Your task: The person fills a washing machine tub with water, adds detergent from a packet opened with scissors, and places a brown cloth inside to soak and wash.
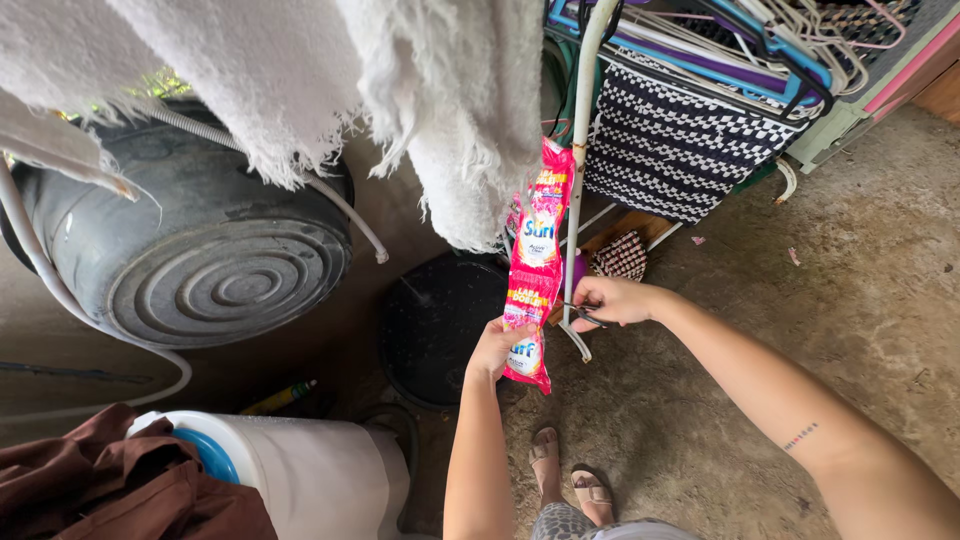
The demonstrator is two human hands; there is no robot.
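While a strip of pink sachets (536,262) hangs from the white rack pole (579,150), its lower end is pinched by the left hand (497,347), fingers closed narrowly around the strip's edge. Just right of that grip, small scissors (583,313) are held in the right hand (610,299) — fingers curled shut through the handles, blades pointed at the strip. Whether the blades touch the strip cannot be told.

The strip is seen as a long, glossy chain of flat packets, bright pink with white and blue label patches and yellow bands; one packet dangles below the left-hand grip, the rest run upward above it.

Above the grip a frayed white towel (400,90) is draped. Left of it a grey ribbed drum (200,260) lies on its side — a black round lid (435,320) sits directly behind the hands. Above and right of the right hand, a black-and-white checked woven bag (680,150) is seen.
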